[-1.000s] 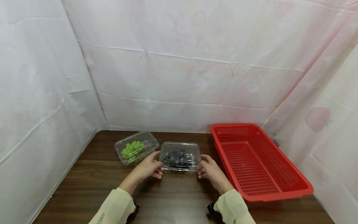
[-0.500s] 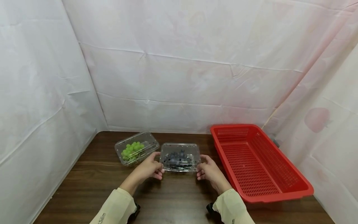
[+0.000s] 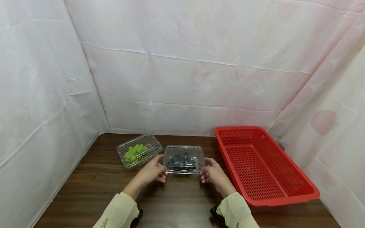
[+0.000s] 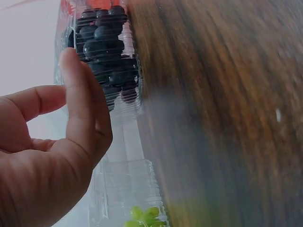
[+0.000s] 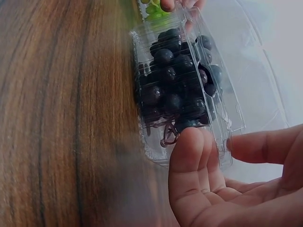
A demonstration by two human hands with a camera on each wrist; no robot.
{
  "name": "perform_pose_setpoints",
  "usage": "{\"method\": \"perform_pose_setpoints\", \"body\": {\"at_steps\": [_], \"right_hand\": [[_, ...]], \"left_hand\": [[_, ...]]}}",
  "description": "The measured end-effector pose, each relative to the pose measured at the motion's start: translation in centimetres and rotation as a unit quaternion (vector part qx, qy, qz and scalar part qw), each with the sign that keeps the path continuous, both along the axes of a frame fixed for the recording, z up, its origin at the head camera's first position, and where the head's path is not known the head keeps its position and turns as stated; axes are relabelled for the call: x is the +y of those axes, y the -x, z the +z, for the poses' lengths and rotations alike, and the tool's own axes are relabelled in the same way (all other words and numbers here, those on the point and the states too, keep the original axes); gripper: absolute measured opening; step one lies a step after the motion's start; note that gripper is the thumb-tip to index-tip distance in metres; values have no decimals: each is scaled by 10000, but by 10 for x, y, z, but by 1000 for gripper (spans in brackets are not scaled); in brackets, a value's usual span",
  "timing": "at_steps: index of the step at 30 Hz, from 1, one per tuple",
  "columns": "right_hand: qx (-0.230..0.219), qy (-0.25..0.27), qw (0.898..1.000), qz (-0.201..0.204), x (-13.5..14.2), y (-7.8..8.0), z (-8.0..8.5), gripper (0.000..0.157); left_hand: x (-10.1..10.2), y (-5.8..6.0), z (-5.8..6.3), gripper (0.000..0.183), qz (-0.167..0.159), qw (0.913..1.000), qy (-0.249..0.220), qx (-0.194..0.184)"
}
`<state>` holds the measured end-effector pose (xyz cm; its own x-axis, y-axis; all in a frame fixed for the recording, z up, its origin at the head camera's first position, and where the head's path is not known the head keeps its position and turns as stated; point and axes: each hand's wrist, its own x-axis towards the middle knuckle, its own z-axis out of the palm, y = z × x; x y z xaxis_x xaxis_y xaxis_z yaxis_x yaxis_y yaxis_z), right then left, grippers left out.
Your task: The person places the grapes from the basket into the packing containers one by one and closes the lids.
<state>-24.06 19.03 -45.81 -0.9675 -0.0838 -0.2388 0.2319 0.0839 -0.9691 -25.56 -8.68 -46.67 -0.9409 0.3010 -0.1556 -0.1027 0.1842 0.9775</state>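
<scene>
A clear plastic clamshell box (image 3: 183,150) of dark grapes (image 5: 170,75) sits near the middle of the table, its lid down. My left hand (image 3: 152,171) holds its left end, with thumb and fingers at the near left corner. At the opposite end, my right hand (image 3: 214,174) grips the near right corner; in the right wrist view the thumb touches the rim while the other fingers bend against the side. Behind my left hand lies a second clear clamshell box (image 3: 151,142), set at an angle, with a bunch of green grapes (image 3: 135,153) inside.
A large red slotted basket (image 3: 280,202) stands on the right side of the dark wood table (image 3: 174,202), close to my right forearm. White cloth walls (image 3: 182,85) enclose the table at the back and both sides.
My right hand has shifted slightly left and its fingers have come closer in on the box's corner. The left fingers have also edged inward at their end. The boxes and basket stay put.
</scene>
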Motion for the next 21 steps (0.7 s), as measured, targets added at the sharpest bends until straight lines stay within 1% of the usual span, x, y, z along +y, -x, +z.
{"method": "perform_pose_setpoints", "body": {"at_steps": [7, 12, 17, 19, 21], "right_hand": [[11, -65, 9999, -114, 0, 0, -4, 54], [128, -274, 9992, -265, -1, -2, -7, 54], [211, -292, 9987, -350, -4, -2, -7, 53], [287, -406, 9980, -394, -4, -1, -8, 50], [434, -650, 9960, -436, -4, 1, -9, 46]], "left_hand": [[2, -1, -1, 69, 11, 10000, 30, 30], [2, -3, -2, 68, 0, 10000, 48, 71], [1, -2, 0, 68, 17, 9999, 85, 90], [1, -1, 0, 68, 15, 9998, 142, 123], [1, 0, 0, 67, 27, 9995, 250, 210]]}}
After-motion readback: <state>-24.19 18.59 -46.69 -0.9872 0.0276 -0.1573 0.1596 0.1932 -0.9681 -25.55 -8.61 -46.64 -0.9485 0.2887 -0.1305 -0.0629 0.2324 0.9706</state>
